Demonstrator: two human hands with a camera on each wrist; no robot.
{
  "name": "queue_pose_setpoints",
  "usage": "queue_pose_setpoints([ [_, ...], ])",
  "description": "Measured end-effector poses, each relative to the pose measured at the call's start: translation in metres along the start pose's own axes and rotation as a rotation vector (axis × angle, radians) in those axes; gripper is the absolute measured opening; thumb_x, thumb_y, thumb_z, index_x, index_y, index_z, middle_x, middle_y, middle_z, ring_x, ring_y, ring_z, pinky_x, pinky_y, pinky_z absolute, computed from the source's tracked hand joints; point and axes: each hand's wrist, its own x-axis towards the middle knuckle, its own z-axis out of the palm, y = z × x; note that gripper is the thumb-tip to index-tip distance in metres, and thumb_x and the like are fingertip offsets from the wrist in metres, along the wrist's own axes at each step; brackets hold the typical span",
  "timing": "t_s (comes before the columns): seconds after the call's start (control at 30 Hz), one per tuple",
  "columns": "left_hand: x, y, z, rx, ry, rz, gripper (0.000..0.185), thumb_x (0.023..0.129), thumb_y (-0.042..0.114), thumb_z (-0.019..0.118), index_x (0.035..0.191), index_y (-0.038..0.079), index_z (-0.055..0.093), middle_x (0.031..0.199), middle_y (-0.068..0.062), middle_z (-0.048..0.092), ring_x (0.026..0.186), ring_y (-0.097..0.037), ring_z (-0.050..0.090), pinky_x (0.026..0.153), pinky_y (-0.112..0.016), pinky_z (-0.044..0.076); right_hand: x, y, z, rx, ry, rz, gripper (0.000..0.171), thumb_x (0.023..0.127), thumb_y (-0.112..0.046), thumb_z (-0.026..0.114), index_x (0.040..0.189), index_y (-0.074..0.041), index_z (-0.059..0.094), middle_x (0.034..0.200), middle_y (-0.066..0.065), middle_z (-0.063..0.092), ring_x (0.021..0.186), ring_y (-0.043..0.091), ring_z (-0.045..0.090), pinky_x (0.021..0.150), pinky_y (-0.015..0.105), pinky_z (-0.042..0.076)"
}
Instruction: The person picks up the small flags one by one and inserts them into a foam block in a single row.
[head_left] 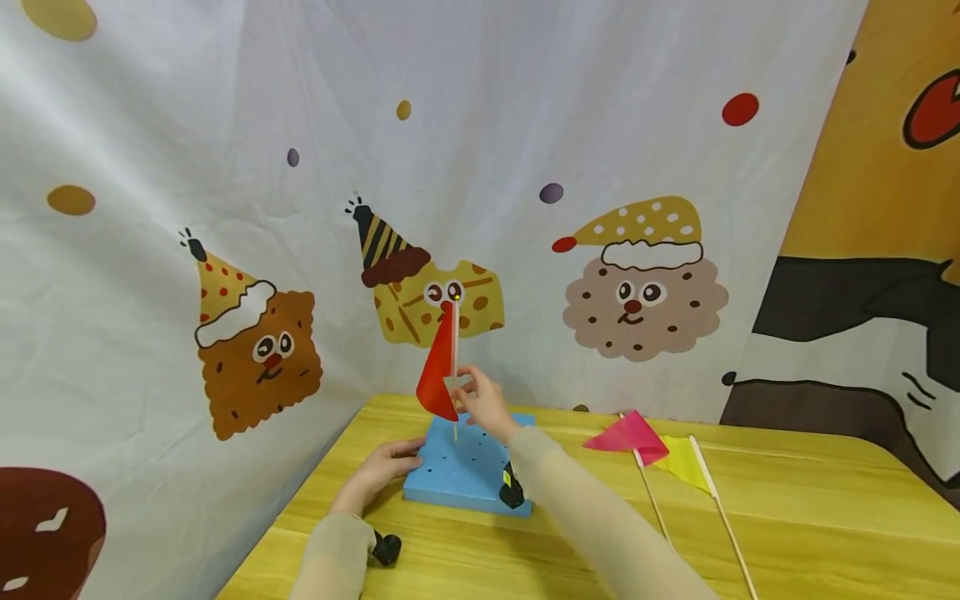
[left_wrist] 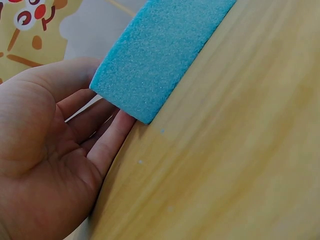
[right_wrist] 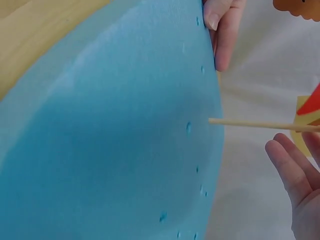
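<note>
A blue foam block (head_left: 457, 475) with several small holes in its top lies on the wooden table. My left hand (head_left: 385, 472) rests against its left side, the thumb and fingers along the edge; in the left wrist view the fingers reach behind the foam corner (left_wrist: 145, 70). My right hand (head_left: 483, 404) pinches the wooden stick of a red flag (head_left: 441, 367) above the block, the flag upright. In the right wrist view the stick's bare lower end (right_wrist: 240, 122) points at the block's surface, apart from it and close to a hole (right_wrist: 188, 128).
To the right on the table (head_left: 817, 500) lie a pink flag (head_left: 626, 435) and a yellow flag (head_left: 684, 462), their sticks running toward the near edge. A white cloth backdrop (head_left: 480, 108) with printed cartoon figures hangs behind the table and along its left.
</note>
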Motion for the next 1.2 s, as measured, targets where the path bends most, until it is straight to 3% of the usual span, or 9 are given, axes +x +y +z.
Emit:
queue_pose_setpoints([
  [0.1,0.0,0.0,0.0,0.006,-0.007,0.014,0.049,0.095,0.017,0.063,0.14,0.0,0.051,0.145,-0.023,0.043,0.131,-0.039,0.042,0.103,-0.046,0.042,-0.001,0.002,-0.006,-0.005,-0.016,-0.005,0.032,0.1,-0.016,0.057,0.131,-0.015,0.051,0.105,0.011,0.067,0.079,0.028,0.07,0.056,0.035,0.058],
  [0.2,-0.001,-0.001,-0.001,0.006,-0.023,0.032,0.049,0.096,0.016,0.062,0.14,-0.002,0.05,0.145,-0.023,0.042,0.133,-0.039,0.04,0.104,-0.046,0.042,-0.002,0.004,-0.013,-0.001,-0.03,-0.015,0.031,0.1,-0.016,0.056,0.131,-0.015,0.052,0.106,0.012,0.067,0.077,0.025,0.069,0.058,0.041,0.058],
  [0.33,-0.001,-0.001,-0.001,0.008,-0.05,0.036,0.05,0.097,0.017,0.061,0.142,-0.001,0.048,0.147,-0.024,0.04,0.133,-0.041,0.039,0.104,-0.047,0.042,-0.009,0.009,-0.029,0.018,-0.042,-0.019,0.029,0.101,-0.013,0.054,0.129,-0.013,0.054,0.105,0.013,0.068,0.078,0.03,0.069,0.062,0.05,0.058],
  [0.53,-0.001,0.0,-0.003,0.004,-0.066,0.043,0.052,0.097,0.018,0.06,0.143,-0.001,0.046,0.147,-0.024,0.039,0.131,-0.042,0.041,0.104,-0.048,0.041,-0.025,0.025,-0.06,0.031,-0.046,-0.006,0.026,0.099,-0.012,0.056,0.125,-0.008,0.056,0.101,0.013,0.068,0.081,0.036,0.069,0.06,0.044,0.058],
  [0.73,-0.002,0.0,-0.002,0.009,-0.062,0.036,0.052,0.097,0.018,0.06,0.143,-0.002,0.045,0.148,-0.024,0.038,0.133,-0.041,0.039,0.105,-0.047,0.041,-0.055,0.034,-0.099,0.092,-0.081,0.046,0.026,0.099,-0.013,0.057,0.124,-0.004,0.056,0.105,0.016,0.068,0.093,0.046,0.065,0.068,0.055,0.057],
  [0.9,-0.003,0.001,0.0,0.005,-0.072,0.032,0.053,0.098,0.018,0.059,0.144,-0.002,0.043,0.149,-0.025,0.036,0.132,-0.042,0.039,0.105,-0.049,0.04,-0.084,0.044,-0.14,0.107,-0.075,0.109,0.03,0.1,-0.02,0.056,0.125,-0.003,0.055,0.11,0.017,0.066,0.099,0.045,0.063,0.072,0.047,0.058],
  [1.03,-0.003,0.002,-0.002,0.006,-0.083,0.038,0.053,0.098,0.017,0.059,0.145,-0.003,0.042,0.149,-0.026,0.035,0.132,-0.042,0.04,0.106,-0.049,0.039,-0.107,0.05,-0.171,0.113,-0.024,0.166,0.034,0.098,-0.025,0.059,0.125,-0.004,0.056,0.111,0.014,0.066,0.1,0.042,0.064,0.074,0.045,0.058],
  [1.2,-0.003,0.004,-0.002,0.003,-0.077,0.025,0.053,0.098,0.015,0.059,0.144,-0.004,0.042,0.149,-0.027,0.034,0.133,-0.042,0.039,0.106,-0.048,0.039,-0.132,0.059,-0.203,0.084,0.051,0.212,0.038,0.097,-0.021,0.062,0.126,0.001,0.055,0.113,0.021,0.064,0.096,0.041,0.066,0.07,0.046,0.058],
])
